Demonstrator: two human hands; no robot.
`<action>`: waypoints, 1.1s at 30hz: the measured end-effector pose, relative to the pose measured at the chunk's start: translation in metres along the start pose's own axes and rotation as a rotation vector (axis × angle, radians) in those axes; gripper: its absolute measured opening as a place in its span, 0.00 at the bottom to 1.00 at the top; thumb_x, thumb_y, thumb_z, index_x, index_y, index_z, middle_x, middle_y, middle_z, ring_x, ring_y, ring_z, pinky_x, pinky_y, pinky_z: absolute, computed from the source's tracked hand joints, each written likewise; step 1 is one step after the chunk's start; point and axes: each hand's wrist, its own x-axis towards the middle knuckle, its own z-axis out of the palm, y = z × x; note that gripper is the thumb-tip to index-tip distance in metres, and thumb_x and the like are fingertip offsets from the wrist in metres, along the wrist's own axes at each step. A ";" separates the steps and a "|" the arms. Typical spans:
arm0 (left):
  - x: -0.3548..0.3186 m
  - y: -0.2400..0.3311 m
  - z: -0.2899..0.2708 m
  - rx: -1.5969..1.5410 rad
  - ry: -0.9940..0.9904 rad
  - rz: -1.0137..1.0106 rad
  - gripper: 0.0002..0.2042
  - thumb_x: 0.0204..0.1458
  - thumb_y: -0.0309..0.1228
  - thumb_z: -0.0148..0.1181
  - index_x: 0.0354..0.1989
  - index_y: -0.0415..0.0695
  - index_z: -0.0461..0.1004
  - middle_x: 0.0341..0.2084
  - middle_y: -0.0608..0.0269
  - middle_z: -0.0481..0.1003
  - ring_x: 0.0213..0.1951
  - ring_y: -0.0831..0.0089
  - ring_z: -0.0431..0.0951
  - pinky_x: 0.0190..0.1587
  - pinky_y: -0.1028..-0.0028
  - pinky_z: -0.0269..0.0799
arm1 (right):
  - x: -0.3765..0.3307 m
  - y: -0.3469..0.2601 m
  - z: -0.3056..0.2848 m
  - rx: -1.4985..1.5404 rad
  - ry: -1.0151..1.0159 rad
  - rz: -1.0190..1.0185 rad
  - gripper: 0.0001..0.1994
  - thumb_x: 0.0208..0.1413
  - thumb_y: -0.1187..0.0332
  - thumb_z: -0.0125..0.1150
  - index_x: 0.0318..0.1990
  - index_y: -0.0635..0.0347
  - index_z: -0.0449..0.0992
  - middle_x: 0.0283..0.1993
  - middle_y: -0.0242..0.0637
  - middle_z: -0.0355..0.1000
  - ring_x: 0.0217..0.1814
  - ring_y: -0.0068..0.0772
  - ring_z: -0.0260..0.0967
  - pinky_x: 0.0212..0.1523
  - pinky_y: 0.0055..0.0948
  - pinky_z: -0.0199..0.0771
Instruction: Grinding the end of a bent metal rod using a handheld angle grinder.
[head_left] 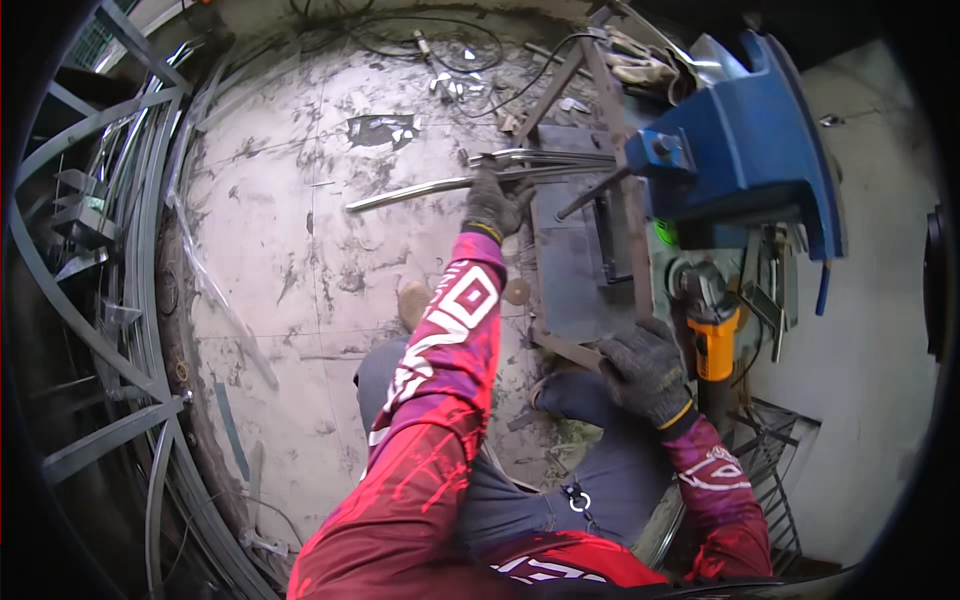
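Note:
My left hand (495, 203), in a dark work glove, reaches forward and closes around a long shiny metal tube (408, 192). The tube's free end points left above the floor. More thin tubes (565, 158) lie beside it, running right onto a rusty metal stand (628, 215). My right hand (645, 372), also gloved, rests with curled fingers over the near corner of that stand. An orange angle grinder (712, 340) lies just right of it. A blue bench vise (745, 150) is mounted at the stand's far right.
Curved metal frames and long bars (150, 250) crowd the left side. A black cable (440, 25) loops across the far floor. A dark grate (770, 465) stands at the lower right. Gloves (640, 65) lie behind the vise, and a round disc (516, 291) rests on the floor.

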 end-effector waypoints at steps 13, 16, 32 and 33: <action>0.076 -0.040 -0.073 -0.119 0.303 0.053 0.16 0.66 0.42 0.59 0.54 0.45 0.72 0.48 0.52 0.74 0.53 0.47 0.76 0.56 0.40 0.76 | 0.006 -0.008 -0.009 -0.022 -0.101 0.042 0.17 0.42 0.69 0.73 0.43 0.54 0.80 0.38 0.37 0.78 0.41 0.43 0.78 0.54 0.49 0.72; 0.097 -0.052 -0.077 -0.073 0.325 -0.070 0.18 0.66 0.43 0.59 0.57 0.46 0.71 0.51 0.51 0.73 0.55 0.46 0.75 0.57 0.40 0.75 | 0.005 -0.009 -0.008 0.010 -0.104 0.054 0.17 0.42 0.69 0.74 0.43 0.53 0.80 0.38 0.37 0.78 0.41 0.42 0.78 0.54 0.49 0.72; 0.126 -0.001 -0.171 1.775 1.137 0.469 0.27 0.51 0.34 0.63 0.62 0.46 0.70 0.42 0.43 0.82 0.48 0.46 0.83 0.53 0.53 0.78 | -0.009 0.001 -0.015 -0.021 -0.269 0.181 0.17 0.44 0.61 0.72 0.44 0.47 0.83 0.43 0.31 0.79 0.45 0.37 0.79 0.56 0.47 0.74; 0.126 0.015 -0.184 1.785 1.162 0.479 0.27 0.51 0.34 0.63 0.62 0.46 0.70 0.42 0.43 0.82 0.48 0.46 0.83 0.53 0.53 0.78 | -0.007 -0.001 -0.016 -0.021 -0.288 0.153 0.17 0.44 0.60 0.72 0.45 0.46 0.83 0.44 0.31 0.79 0.46 0.37 0.79 0.55 0.47 0.74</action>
